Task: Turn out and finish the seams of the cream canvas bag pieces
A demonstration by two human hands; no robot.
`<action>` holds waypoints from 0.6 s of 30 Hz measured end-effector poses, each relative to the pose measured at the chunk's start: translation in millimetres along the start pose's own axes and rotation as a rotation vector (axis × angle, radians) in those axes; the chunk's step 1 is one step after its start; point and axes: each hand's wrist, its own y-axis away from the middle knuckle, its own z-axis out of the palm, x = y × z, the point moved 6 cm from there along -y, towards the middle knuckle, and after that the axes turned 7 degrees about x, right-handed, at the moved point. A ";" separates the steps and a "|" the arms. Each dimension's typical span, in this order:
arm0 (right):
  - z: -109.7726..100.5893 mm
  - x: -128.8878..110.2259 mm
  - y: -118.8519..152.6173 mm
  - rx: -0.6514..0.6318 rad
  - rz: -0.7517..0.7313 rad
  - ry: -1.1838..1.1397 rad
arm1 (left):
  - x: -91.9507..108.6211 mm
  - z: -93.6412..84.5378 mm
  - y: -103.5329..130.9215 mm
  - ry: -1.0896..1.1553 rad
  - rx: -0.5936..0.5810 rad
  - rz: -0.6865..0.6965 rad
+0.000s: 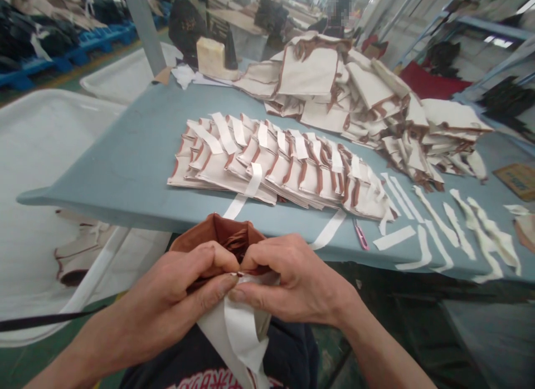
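Note:
My left hand [196,283] and my right hand [288,277] meet over my lap, each pinching the rim of a cream fabric bag [213,322] with a brown lining [200,233]. Their thumbs and forefingers nearly touch at the edge. A white strip [242,333] hangs down from below the right thumb, over the outside of the bag. What exactly lies between the fingertips is hidden. Just beyond my hands, overlapping cream pieces with brown edging [267,160] lie in a row on the blue-grey table [112,160], with white strips across them.
A large heap of cream fabric pieces [309,71] covers the table's back right. Loose white strips [434,216] and a pink cutter [360,236] lie at the right. A white tub [37,155] with cream pieces inside stands to the left. A beige block [210,56] sits at the far edge.

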 end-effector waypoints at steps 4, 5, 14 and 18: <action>7.2 10.5 0.4 -0.015 0.111 -0.209 | -6.9 2.3 5.5 -0.057 0.023 0.080; 9.5 12.4 0.7 -0.027 0.144 -0.268 | -7.6 3.0 6.6 -0.084 0.024 0.109; 39.1 23.4 15.5 -0.114 0.525 -0.772 | -3.2 14.2 7.5 -0.088 -0.110 0.327; 45.5 27.7 20.1 0.020 0.547 -0.800 | -13.0 20.5 7.6 -0.131 -0.118 0.306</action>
